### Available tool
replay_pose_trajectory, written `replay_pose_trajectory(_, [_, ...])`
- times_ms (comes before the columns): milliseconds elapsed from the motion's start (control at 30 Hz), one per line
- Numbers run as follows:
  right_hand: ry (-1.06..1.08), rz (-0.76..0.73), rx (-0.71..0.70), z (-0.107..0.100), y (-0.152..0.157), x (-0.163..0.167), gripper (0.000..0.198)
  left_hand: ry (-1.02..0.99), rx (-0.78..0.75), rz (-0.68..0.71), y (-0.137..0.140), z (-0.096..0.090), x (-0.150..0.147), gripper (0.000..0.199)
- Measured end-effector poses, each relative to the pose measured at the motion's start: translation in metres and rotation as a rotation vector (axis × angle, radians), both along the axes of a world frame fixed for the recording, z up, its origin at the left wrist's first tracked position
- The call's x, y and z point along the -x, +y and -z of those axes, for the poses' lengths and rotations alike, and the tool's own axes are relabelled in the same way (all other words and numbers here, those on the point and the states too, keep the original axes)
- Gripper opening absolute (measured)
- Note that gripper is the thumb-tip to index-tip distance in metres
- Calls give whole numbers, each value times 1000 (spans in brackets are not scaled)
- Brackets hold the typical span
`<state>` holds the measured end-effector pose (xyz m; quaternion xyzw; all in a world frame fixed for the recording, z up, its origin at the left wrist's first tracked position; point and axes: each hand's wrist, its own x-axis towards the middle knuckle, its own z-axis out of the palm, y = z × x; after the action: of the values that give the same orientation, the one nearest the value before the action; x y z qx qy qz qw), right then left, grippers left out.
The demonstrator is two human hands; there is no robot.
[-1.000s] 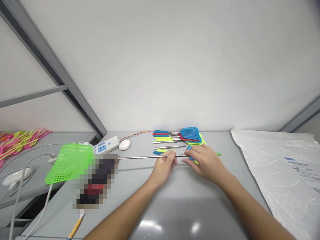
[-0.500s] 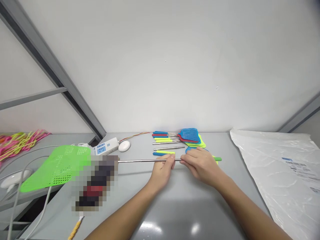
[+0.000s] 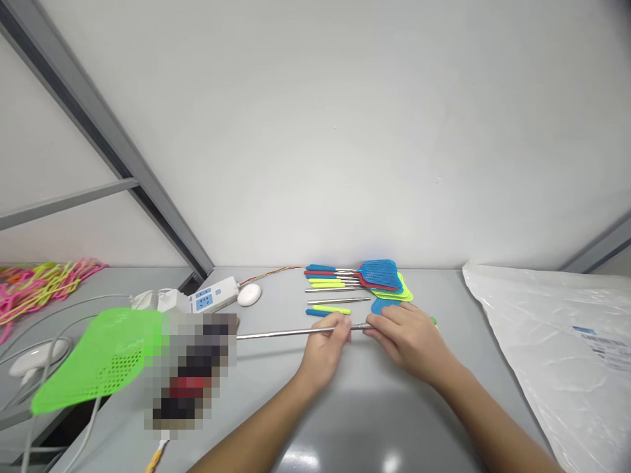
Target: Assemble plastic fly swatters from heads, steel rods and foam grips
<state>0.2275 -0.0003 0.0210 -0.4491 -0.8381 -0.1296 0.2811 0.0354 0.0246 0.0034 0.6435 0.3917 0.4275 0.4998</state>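
Observation:
A green fly swatter (image 3: 98, 351) with an extended metal telescopic rod (image 3: 276, 333) lies across my view, its perforated head far to the left. My left hand (image 3: 323, 351) is closed round the rod near the middle of the desk. Just to its right, my right hand (image 3: 407, 338) grips the thicker end of the rod and the handle. Only a green tip of that handle shows beyond the fingers. Behind my hands lie loose blue and yellow handles (image 3: 332, 310), metal rods (image 3: 339, 301), and a blue swatter head (image 3: 383, 305) partly covered by my right hand.
Several assembled swatters (image 3: 378, 273) are stacked by the wall. A power strip (image 3: 214, 295) and a white oval device (image 3: 249, 294) sit left of them. A pixelated object (image 3: 190, 374) stands at front left. White plastic packaging (image 3: 532, 328) covers the right side; pink-yellow strands (image 3: 54, 282) lie far left.
The swatter's green head has swung slightly lower and to the left, tilting the rod. Both hands keep their hold on it. The whole view has shifted a little.

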Motion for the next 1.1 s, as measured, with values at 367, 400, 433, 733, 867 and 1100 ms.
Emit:
replay_pose_trajectory(367, [26, -24, 47, -4, 2, -8, 18, 64, -54, 52, 1, -10, -1, 43])
replay_pose_trajectory(400, [26, -22, 46, -4, 3, -10, 18, 67, -62, 44, 1, -11, 0, 43])
replay_pose_trajectory(433, [26, -18, 44, -4, 3, -11, 19, 71, -68, 35, 1, -13, 1, 44])
replay_pose_trajectory(733, [26, 15, 36, 2, 5, -8, 24, -1, -62, -26, 2, -6, 0, 44])
replay_pose_trajectory(867, [-6, 38, 34, 2, 3, -2, 24, -11, 1, 75, 2, -2, -4, 41])
replay_pose_trajectory(1100, [-85, 52, -39, -14, -5, -3, 30, -63, -65, 20, -4, -15, -1, 43])
